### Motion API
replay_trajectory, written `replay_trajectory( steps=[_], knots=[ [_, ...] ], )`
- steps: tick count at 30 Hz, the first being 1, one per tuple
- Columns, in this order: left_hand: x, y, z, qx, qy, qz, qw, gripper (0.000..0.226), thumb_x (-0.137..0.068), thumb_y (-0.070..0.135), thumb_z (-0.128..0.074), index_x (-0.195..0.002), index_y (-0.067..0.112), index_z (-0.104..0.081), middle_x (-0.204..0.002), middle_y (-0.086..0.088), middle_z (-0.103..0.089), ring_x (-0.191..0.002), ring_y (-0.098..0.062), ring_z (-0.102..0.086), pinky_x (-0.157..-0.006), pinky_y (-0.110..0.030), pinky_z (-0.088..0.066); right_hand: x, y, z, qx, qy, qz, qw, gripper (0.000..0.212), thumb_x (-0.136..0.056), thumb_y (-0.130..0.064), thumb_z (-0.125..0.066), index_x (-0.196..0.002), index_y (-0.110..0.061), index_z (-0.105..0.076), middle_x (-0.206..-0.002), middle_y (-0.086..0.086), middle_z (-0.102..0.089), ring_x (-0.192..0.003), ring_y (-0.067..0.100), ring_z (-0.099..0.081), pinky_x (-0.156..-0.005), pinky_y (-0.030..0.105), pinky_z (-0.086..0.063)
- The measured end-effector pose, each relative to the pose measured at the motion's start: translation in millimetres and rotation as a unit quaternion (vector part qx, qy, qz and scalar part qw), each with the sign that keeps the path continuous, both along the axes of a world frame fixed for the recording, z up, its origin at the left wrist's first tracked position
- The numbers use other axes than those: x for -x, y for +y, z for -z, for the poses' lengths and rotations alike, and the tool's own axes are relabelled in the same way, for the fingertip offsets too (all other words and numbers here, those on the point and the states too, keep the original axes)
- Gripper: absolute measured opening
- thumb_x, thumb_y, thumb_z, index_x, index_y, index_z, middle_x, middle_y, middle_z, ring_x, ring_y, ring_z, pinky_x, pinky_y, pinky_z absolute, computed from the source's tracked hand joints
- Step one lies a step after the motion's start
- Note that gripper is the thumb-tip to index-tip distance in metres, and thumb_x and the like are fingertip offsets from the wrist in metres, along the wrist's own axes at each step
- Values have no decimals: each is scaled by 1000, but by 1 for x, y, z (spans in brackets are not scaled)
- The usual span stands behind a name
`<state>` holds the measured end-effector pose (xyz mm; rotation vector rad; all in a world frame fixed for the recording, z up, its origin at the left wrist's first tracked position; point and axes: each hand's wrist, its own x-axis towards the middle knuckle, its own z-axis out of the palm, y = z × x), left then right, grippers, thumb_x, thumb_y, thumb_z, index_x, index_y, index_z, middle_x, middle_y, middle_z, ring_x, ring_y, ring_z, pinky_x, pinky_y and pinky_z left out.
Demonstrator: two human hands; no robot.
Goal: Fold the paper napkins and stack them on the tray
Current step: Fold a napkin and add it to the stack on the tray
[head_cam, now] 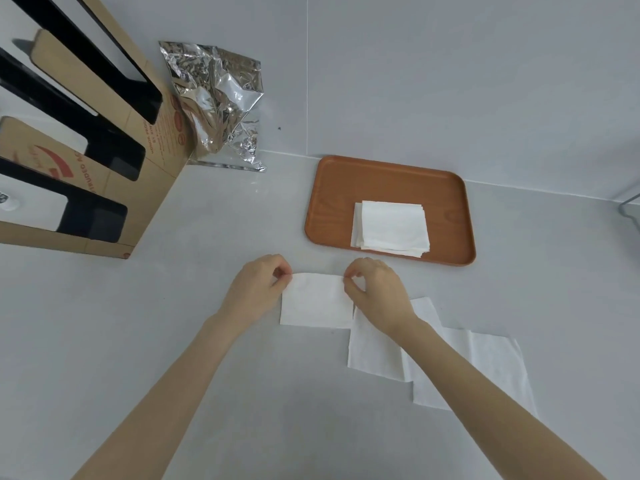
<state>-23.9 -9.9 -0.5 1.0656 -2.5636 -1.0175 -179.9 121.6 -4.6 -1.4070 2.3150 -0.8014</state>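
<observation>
Two big things frame your workspace: the grey counter you work on and the cardboard box standing at its far left, with a crumpled foil bag leaning against the wall beside it. Neither is in your way.

The brown tray sits just beyond your right hand, close enough to reach without shifting, and already holds a stack of folded napkins near its front edge, which leaves room at the back.

The unfolded napkins lie spread and overlapping under your right forearm, near to hand as the supply, I'd judge.

The napkin in work lies flat on the counter between your hands, well apart from the tray. It looks folded at least once.

Your left hand pinches its far left corner between thumb and forefinger, other fingers curled. Your right hand pinches the far right corner the same way. Holding both far corners keeps the edge square, probably so you can align or make the next fold.
</observation>
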Motion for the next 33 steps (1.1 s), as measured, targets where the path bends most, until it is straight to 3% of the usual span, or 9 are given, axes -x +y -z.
replay_trajectory(
  steps=[2,5,10,12,19,22,25,29,33],
  knots=[
    [9,-2,-22,-30,50,-1,998,9,-82,8,-57,-78,16,-59,-77,-2,-64,-74,0,-58,-64,-7,-41,12,4,-21,27,-71,21,997,4,-83,-9,-56,-85,-9,-60,-86,4,-67,-82,17,-61,-74,20,-45],
    [31,-3,-53,-47,107,6,993,15,-80,5,-59,-75,20,-59,-71,9,-61,-69,11,-56,-61,-2,-40,36,11,-54,65,-136,50,987,12,-82,-5,-57,-82,-17,-59,-81,-5,-63,-75,6,-59,-67,4,-42],
    [76,-8,-77,-141,169,26,975,19,-77,6,-63,-74,24,-62,-73,5,-64,-68,-5,-59,-64,-9,-44,81,21,-87,126,-228,111,959,16,-80,-4,-61,-87,-19,-64,-76,-3,-60,-71,16,-56,-66,29,-49],
    [102,-15,-75,-165,172,31,971,15,-77,5,-63,-76,21,-63,-72,4,-64,-63,-3,-59,-62,-13,-49,104,19,-90,149,-247,140,947,17,-79,-2,-62,-87,-17,-64,-73,1,-60,-68,17,-56,-65,29,-50],
    [170,-38,-36,-152,108,10,982,8,-77,7,-61,-82,12,-65,-69,6,-64,-52,6,-58,-48,-10,-49,156,-9,-47,123,-245,202,940,21,-78,0,-61,-79,-20,-60,-67,0,-59,-48,2,-54,-52,15,-50],
    [186,-46,-11,-133,64,7,989,9,-77,6,-60,-82,11,-65,-74,-3,-67,-51,4,-60,-46,-10,-48,170,-20,-16,83,-231,214,945,23,-77,-2,-61,-76,-25,-59,-67,-1,-61,-53,3,-56,-61,27,-51],
    [192,-48,6,-105,39,-2,994,9,-77,6,-60,-82,11,-66,-78,-7,-68,-66,-11,-61,-56,-16,-45,174,-26,5,53,-220,222,948,20,-76,-5,-61,-77,-25,-61,-71,-5,-61,-71,16,-58,-73,35,-50],
    [195,-47,12,-74,40,-4,996,12,-75,7,-62,-87,11,-65,-84,-6,-64,-73,-15,-55,-62,-16,-41,172,-31,15,56,-188,226,954,13,-77,-5,-59,-83,-16,-63,-74,-5,-59,-71,12,-53,-58,6,-40],
    [194,-42,7,-15,30,-2,999,16,-75,8,-63,-90,11,-63,-95,-11,-61,-75,-15,-52,-69,-26,-44,170,-28,9,55,-127,219,966,11,-78,-5,-58,-85,-12,-63,-92,4,-59,-73,12,-52,-59,-3,-35]
  ],
)
